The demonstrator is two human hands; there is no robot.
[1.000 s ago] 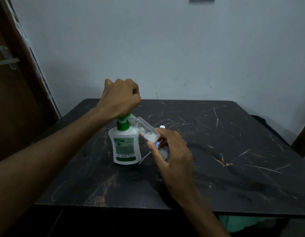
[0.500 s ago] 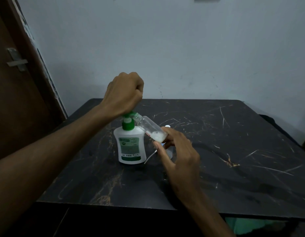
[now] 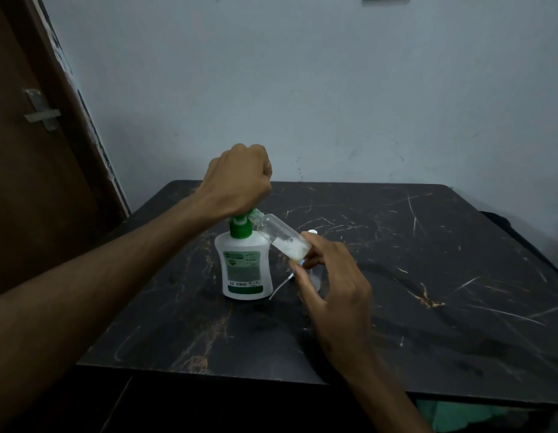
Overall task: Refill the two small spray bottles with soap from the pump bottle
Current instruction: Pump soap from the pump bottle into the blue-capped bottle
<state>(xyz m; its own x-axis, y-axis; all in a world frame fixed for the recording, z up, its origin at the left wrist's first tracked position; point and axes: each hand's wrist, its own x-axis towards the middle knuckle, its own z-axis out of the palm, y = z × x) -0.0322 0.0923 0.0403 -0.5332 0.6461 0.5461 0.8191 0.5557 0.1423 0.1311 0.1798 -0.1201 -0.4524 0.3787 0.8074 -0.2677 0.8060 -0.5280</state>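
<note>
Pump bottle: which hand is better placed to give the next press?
Left. The left hand already sits fisted on the green pump head of the pump bottle, while the right hand holds the tilted small bottle at the spout.

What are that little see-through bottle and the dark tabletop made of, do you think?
The small bottle looks like clear, glossy plastic: white soap shows through its wall. Glass can't be ruled out. The tabletop seems polished black stone or a marble-look laminate, going by its pale and golden veins and soft sheen.
</note>
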